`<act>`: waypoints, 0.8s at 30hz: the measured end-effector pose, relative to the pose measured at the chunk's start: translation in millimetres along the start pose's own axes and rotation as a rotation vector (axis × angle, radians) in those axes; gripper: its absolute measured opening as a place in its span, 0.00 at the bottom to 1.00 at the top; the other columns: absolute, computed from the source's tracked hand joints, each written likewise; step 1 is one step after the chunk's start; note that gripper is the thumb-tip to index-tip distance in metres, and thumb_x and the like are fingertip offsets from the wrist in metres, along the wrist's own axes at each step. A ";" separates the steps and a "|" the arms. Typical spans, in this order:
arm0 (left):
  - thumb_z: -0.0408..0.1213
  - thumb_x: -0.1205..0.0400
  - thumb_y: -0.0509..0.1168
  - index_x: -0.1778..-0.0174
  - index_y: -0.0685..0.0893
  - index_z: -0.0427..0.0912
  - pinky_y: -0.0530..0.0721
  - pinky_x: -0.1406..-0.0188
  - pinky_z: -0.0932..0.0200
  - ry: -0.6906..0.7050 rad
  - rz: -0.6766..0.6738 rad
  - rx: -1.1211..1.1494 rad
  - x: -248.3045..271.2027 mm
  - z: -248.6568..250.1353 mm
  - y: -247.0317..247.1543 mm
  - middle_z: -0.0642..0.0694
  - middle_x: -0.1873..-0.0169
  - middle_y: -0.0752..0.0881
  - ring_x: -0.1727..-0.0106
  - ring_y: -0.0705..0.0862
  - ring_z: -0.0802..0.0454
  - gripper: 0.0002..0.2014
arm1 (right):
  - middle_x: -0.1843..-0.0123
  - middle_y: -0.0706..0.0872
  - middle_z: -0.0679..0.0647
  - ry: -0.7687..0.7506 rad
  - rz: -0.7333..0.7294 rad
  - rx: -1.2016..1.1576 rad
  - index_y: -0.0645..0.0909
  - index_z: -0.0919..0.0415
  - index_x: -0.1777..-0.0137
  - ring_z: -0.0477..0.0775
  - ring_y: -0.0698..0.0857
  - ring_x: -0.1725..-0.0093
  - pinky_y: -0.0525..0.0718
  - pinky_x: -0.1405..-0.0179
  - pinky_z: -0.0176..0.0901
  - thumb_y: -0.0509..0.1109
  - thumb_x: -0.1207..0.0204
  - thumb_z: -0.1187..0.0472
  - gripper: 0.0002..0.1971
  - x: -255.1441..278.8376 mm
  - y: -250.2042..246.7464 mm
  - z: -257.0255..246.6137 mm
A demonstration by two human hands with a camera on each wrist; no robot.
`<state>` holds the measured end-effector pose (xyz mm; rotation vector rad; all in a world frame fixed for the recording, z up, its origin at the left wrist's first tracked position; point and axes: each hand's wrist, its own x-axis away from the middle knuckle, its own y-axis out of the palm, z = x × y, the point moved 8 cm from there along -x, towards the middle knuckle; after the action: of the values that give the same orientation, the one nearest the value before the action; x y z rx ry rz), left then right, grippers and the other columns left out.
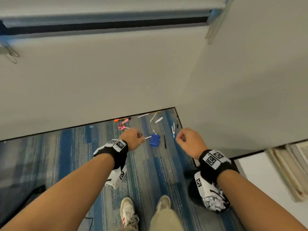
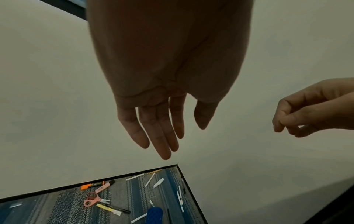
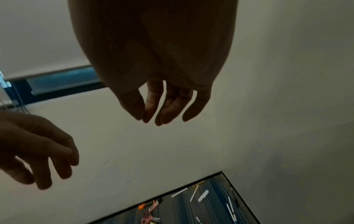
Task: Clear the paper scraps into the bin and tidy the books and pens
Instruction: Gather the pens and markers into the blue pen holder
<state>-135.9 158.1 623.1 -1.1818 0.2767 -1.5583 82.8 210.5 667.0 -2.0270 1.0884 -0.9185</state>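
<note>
Pens lie scattered on the blue striped carpet in the wall corner: white pens (image 1: pixel 159 120) (image 2: pixel 158 182) (image 3: pixel 203 195), an orange highlighter (image 1: pixel 119 120) (image 2: pixel 91 185) and a black pen (image 1: pixel 165 141). A blue mesh pen holder (image 1: pixel 155 140) (image 2: pixel 154 215) lies on its side among them. My left hand (image 1: pixel 140 136) (image 2: pixel 172 144) hangs high above the floor with straight fingers, holding nothing. My right hand (image 1: pixel 179 136) (image 3: pixel 161 119) hangs beside it, loosely curled, with nothing seen in it. Stacked books (image 1: pixel 290 170) lie at the right edge.
Pink scissors (image 1: pixel 122 126) (image 2: pixel 91 199) lie near the highlighters. A white table (image 1: pixel 258 177) stands at the right. Below my right wrist a dark container with white crumpled scraps (image 1: pixel 215 204) shows. Plain walls meet at the corner. My shoes (image 1: pixel 128 212) are on the carpet.
</note>
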 end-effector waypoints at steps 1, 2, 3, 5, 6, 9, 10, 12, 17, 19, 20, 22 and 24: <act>0.46 0.18 0.65 0.49 0.85 0.39 0.84 0.47 0.51 -0.001 -0.009 -0.004 -7.8 -6.3 -1.0 0.40 0.51 0.88 0.49 0.86 0.43 0.13 | 0.55 0.82 0.52 0.009 -0.039 0.015 0.81 0.59 0.57 0.51 0.81 0.57 0.78 0.56 0.40 0.68 0.22 0.60 0.04 -9.1 8.2 2.1; 0.45 0.18 0.65 0.49 0.85 0.39 0.84 0.46 0.51 0.000 -0.014 -0.009 -16.7 -11.2 -2.3 0.41 0.51 0.88 0.49 0.86 0.44 0.13 | 0.54 0.83 0.53 0.020 -0.076 0.027 0.82 0.60 0.55 0.51 0.82 0.56 0.79 0.55 0.40 0.68 0.22 0.60 0.04 -18.8 15.2 5.7; 0.45 0.18 0.64 0.49 0.85 0.40 0.84 0.46 0.51 0.002 -0.022 -0.015 -26.6 -15.6 -2.6 0.42 0.51 0.88 0.49 0.86 0.45 0.12 | 0.54 0.84 0.53 0.032 -0.110 0.034 0.82 0.60 0.54 0.51 0.82 0.55 0.81 0.54 0.42 0.68 0.22 0.59 0.04 -29.3 22.0 10.6; 0.46 0.17 0.64 0.49 0.85 0.40 0.84 0.46 0.52 0.008 -0.038 -0.040 -52.6 -24.7 -0.9 0.43 0.51 0.88 0.49 0.86 0.46 0.12 | 0.55 0.85 0.53 0.068 -0.180 0.045 0.82 0.59 0.53 0.52 0.83 0.55 0.82 0.52 0.44 0.69 0.21 0.58 0.05 -53.8 37.1 24.2; 0.46 0.17 0.64 0.48 0.85 0.40 0.84 0.46 0.52 0.001 -0.049 -0.050 -67.2 -29.9 1.7 0.43 0.50 0.88 0.49 0.86 0.47 0.13 | 0.55 0.85 0.53 0.089 -0.219 0.051 0.82 0.59 0.53 0.51 0.83 0.55 0.82 0.51 0.44 0.69 0.21 0.58 0.05 -66.8 45.8 32.7; 0.46 0.17 0.64 0.47 0.85 0.41 0.84 0.47 0.54 -0.010 -0.066 -0.071 -127.5 -49.4 13.3 0.44 0.50 0.88 0.49 0.85 0.47 0.12 | 0.53 0.86 0.53 0.142 -0.280 0.046 0.82 0.59 0.50 0.51 0.84 0.53 0.83 0.49 0.46 0.68 0.21 0.57 0.06 -118.3 80.3 67.1; 0.45 0.17 0.63 0.47 0.85 0.42 0.83 0.48 0.54 -0.009 -0.049 -0.080 -151.4 -57.3 18.7 0.44 0.51 0.88 0.50 0.85 0.47 0.12 | 0.53 0.86 0.53 0.151 -0.287 0.051 0.82 0.59 0.49 0.51 0.84 0.53 0.84 0.48 0.47 0.68 0.20 0.56 0.07 -138.7 95.4 80.6; 0.46 0.17 0.63 0.51 0.84 0.44 0.84 0.50 0.54 -0.013 -0.035 -0.085 -200.5 -79.5 41.3 0.45 0.54 0.88 0.52 0.85 0.47 0.10 | 0.52 0.87 0.53 0.175 -0.299 0.071 0.81 0.58 0.49 0.52 0.84 0.52 0.84 0.47 0.49 0.68 0.20 0.56 0.07 -176.6 131.8 113.4; 0.48 0.19 0.64 0.53 0.83 0.47 0.85 0.49 0.50 -0.051 -0.087 -0.094 -318.0 -159.7 150.6 0.44 0.53 0.89 0.50 0.86 0.43 0.09 | 0.47 0.86 0.56 0.221 -0.389 0.114 0.81 0.59 0.47 0.56 0.84 0.47 0.82 0.45 0.49 0.67 0.21 0.57 0.08 -252.3 260.9 207.5; 0.47 0.19 0.64 0.51 0.85 0.46 0.84 0.47 0.50 -0.017 -0.101 -0.083 -361.4 -185.4 201.9 0.43 0.52 0.89 0.48 0.86 0.42 0.09 | 0.39 0.81 0.58 0.216 -0.415 0.163 0.78 0.60 0.38 0.58 0.82 0.41 0.78 0.41 0.47 0.68 0.21 0.56 0.14 -278.3 316.6 244.4; 0.45 0.18 0.64 0.50 0.85 0.45 0.83 0.47 0.50 0.021 -0.095 -0.093 -383.5 -194.9 224.1 0.43 0.52 0.89 0.48 0.86 0.42 0.09 | 0.35 0.78 0.59 0.215 -0.410 0.173 0.75 0.60 0.33 0.59 0.80 0.38 0.77 0.38 0.47 0.68 0.21 0.55 0.19 -292.3 340.6 262.0; 0.44 0.18 0.63 0.50 0.85 0.44 0.83 0.48 0.50 0.068 -0.083 -0.119 -425.0 -216.7 269.5 0.43 0.52 0.89 0.48 0.86 0.42 0.09 | 0.27 0.72 0.59 0.224 -0.391 0.151 0.67 0.60 0.24 0.60 0.78 0.32 0.76 0.33 0.50 0.70 0.23 0.49 0.31 -319.5 388.2 296.5; 0.44 0.18 0.62 0.50 0.84 0.44 0.83 0.50 0.49 0.118 -0.069 -0.178 -462.6 -234.1 308.0 0.43 0.52 0.89 0.48 0.86 0.40 0.09 | 0.23 0.65 0.58 0.207 -0.362 0.148 0.58 0.59 0.18 0.61 0.75 0.28 0.76 0.31 0.53 0.74 0.29 0.41 0.45 -342.9 423.8 323.0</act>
<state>-181.3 342.1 50.6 -1.2488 0.4645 -1.6948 29.7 390.6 61.9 -2.0737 0.7391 -1.3755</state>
